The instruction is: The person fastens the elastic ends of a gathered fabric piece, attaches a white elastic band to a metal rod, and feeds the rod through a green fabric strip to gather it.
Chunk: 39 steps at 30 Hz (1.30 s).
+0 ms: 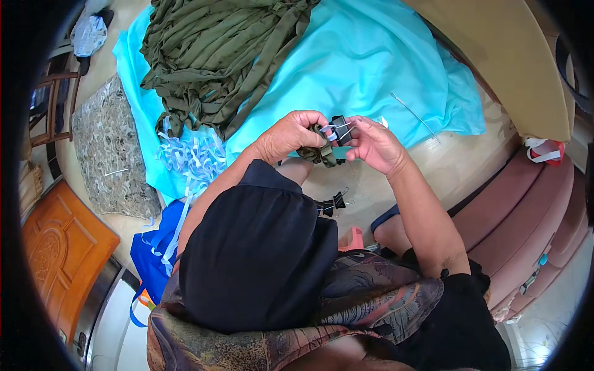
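Note:
In the head view, my left hand is closed on a gathered piece of dark green fabric. A light blue strip of elastic comes out of the fabric near my left fingertips. My right hand pinches the wire handles of a black binder clip, which sits right at the blue strip. Whether the clip's jaws bite on the strip cannot be made out. Below my hands, more black binder clips lie on the floor.
Long dark green fabric strips are heaped on a turquoise cloth. Tangled light blue elastic lies to the left, above a blue bag. A thin metal rod rests at the right. A patterned cushion and mauve seat flank me.

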Each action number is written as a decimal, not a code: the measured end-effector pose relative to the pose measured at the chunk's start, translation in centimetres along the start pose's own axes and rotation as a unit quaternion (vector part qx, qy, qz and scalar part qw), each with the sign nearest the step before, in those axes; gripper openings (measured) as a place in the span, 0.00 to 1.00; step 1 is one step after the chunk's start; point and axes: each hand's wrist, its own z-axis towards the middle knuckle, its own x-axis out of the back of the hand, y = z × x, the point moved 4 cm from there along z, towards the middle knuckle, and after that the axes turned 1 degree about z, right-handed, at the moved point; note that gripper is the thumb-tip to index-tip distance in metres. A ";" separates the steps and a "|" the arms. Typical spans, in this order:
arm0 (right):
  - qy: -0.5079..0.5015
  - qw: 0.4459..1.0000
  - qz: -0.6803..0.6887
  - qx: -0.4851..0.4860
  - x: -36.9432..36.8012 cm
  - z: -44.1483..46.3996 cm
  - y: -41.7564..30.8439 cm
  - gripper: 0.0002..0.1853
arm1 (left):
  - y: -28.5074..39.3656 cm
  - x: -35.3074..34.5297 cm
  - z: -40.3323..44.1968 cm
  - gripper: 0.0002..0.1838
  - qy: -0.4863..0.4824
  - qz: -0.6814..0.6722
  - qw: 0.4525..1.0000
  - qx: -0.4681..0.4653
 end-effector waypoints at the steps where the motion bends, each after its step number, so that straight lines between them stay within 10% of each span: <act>1: -0.006 1.000 0.000 0.002 0.6 0.1 0.3 0.18 | -0.2 0.2 0.1 0.10 -0.008 -0.004 1.000 0.002; 20: -0.021 0.998 -0.062 -0.013 -0.1 0.0 -1.3 0.27 | -0.7 -0.1 -0.2 0.07 -0.084 -0.041 0.995 0.023; 39: 0.277 0.905 -0.265 0.187 3.8 2.4 -4.4 0.27 | -0.5 1.4 -0.1 0.06 0.133 0.058 0.989 -0.002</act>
